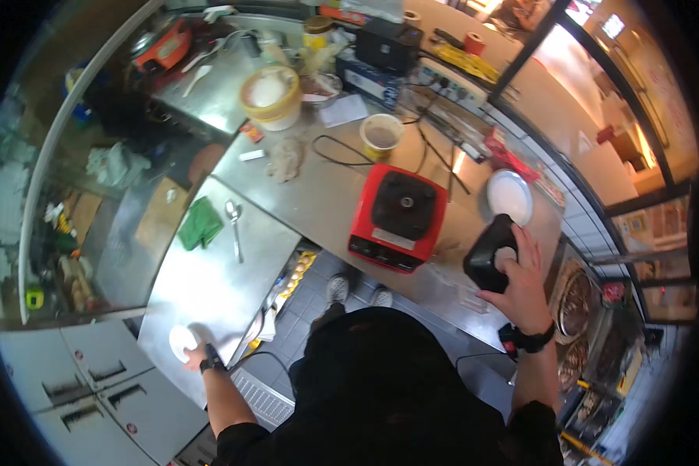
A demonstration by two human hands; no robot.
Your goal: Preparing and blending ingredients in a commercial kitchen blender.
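My left hand (196, 356) grips the edge of a small white round dish (182, 340) at the near end of the left steel counter (169, 291). On the right, my right hand (523, 282) holds a black, rounded square piece (479, 256), which looks like a blender lid with a pale centre; my fingers partly cover it. Left of that hand stands a red blender base (358, 230) with a black top pad, no jar on it. Just beyond the black piece lies a white round dish or lid (509, 195) with a bluish rim.
A green cloth (200, 223) and a metal spoon (234, 230) lie on the left counter. Farther back are a yellow-rimmed tub (271, 110), a cup with brown contents (381, 133), loose cables (341, 143) and a power strip (448, 81). Eggs in a tray (303, 265) show below the counter edge.
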